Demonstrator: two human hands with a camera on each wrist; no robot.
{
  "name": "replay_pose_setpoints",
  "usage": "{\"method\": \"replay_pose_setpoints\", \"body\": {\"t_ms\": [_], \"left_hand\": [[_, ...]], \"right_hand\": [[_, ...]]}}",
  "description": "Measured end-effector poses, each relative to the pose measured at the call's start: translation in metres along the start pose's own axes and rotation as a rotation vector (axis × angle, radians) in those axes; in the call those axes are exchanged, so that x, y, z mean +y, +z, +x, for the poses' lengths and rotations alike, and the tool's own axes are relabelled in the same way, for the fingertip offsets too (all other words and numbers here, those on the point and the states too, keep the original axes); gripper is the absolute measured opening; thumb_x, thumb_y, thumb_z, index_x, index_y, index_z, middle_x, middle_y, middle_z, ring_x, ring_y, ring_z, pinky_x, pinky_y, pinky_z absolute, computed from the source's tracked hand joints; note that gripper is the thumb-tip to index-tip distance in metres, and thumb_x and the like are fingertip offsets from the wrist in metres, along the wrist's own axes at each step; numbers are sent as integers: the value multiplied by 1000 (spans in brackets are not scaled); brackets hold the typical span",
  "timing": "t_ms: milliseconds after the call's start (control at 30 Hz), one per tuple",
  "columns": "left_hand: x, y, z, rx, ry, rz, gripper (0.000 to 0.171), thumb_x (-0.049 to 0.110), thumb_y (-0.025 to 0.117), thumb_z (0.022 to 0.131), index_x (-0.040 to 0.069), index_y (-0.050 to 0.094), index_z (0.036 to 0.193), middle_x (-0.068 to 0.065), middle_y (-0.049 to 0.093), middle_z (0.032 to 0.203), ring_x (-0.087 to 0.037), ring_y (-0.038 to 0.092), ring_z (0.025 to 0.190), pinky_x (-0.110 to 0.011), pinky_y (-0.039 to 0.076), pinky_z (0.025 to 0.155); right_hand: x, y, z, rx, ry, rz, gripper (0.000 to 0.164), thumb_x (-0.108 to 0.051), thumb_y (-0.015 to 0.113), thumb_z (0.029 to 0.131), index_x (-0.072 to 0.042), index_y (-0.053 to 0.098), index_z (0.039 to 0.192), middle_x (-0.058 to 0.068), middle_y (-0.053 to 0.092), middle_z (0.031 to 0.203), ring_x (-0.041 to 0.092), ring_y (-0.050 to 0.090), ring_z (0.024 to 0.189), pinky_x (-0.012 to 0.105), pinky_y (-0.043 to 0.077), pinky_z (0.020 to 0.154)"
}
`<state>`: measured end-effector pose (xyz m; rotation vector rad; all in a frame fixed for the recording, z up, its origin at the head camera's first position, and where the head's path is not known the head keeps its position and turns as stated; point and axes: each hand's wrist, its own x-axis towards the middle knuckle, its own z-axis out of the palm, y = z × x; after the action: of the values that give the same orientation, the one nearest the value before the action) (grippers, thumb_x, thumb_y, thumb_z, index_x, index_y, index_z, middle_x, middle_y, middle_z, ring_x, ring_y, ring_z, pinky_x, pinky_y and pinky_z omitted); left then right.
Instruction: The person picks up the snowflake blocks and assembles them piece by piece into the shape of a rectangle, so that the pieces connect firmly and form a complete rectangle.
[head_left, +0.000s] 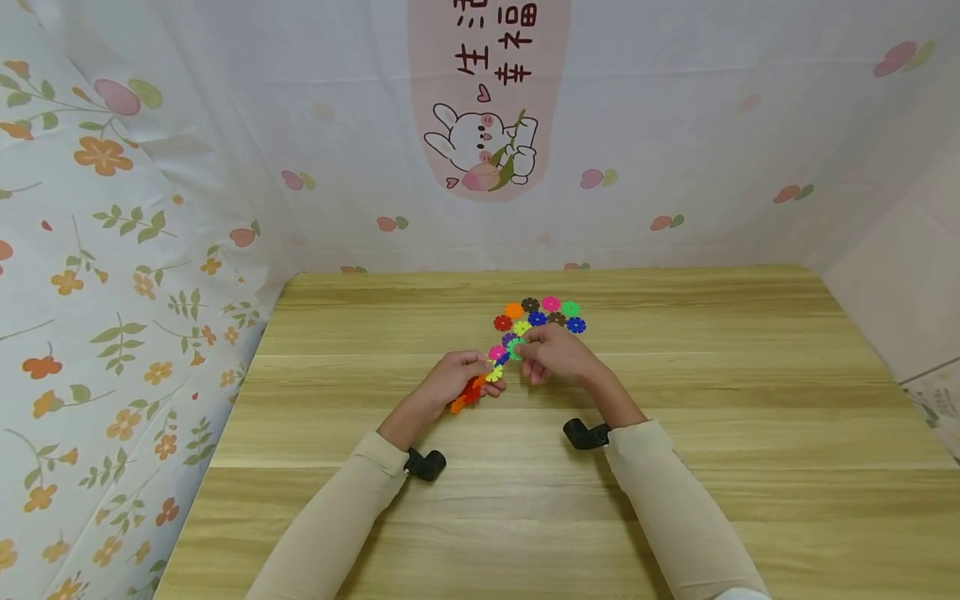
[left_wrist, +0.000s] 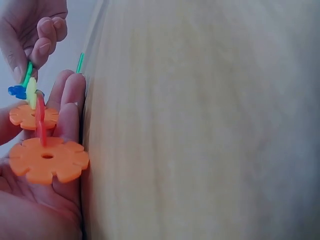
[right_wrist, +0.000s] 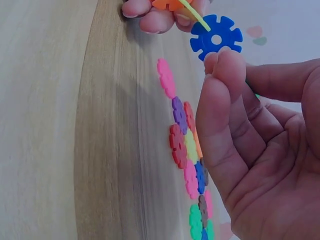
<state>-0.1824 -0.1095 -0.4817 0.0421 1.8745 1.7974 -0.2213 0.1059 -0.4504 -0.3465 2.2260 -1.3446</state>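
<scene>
A chain of slotted plastic flower discs runs between the two hands in the head view. My left hand holds its near end, with the fingers stretched beneath and the thumb over it. In the left wrist view an orange disc ends the chain, joined to a red disc standing on edge. A second orange disc, a yellow disc and a blue disc follow. My right hand pinches a green disc against the blue one; its fingers largely hide the green disc in the right wrist view.
Loose discs in several colours lie flat on the wooden table just beyond the hands, among them a pink one and a brown one. A patterned cloth hangs behind the table's far edge. Black wrist cameras sit at both cuffs.
</scene>
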Motion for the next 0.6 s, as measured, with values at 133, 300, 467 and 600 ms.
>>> {"method": "replay_pose_setpoints", "body": {"t_ms": [133,300,467,600], "left_hand": [[0,1,0,2,5,-3,27,17,45,104,-3,64,108,-18,73,100,-20,72,84,-20,51,61],[0,1,-1,9,-6,-9,27,16,44,105,-3,62,105,-20,72,102,-20,72,84,-19,50,59],[0,0,0,10,-18,-19,25,15,43,105,-2,61,102,-20,72,103,-21,72,84,-19,51,60],[-2,1,2,16,-18,-19,24,14,43,104,-2,61,101,-22,72,103,-23,72,85,-19,51,60]], "right_hand": [[-1,1,1,-4,-2,-7,28,-16,53,100,-2,55,75,15,64,68,25,63,55,36,58,58],[-3,4,1,-6,-8,-7,29,-15,52,99,-3,52,72,11,62,63,20,59,51,32,55,54],[-4,5,2,-6,0,-3,28,-13,51,99,-3,54,73,8,60,61,17,54,49,29,52,51],[-3,6,3,6,6,-12,28,-13,51,99,-3,55,73,6,58,59,16,52,48,28,50,51]]}}
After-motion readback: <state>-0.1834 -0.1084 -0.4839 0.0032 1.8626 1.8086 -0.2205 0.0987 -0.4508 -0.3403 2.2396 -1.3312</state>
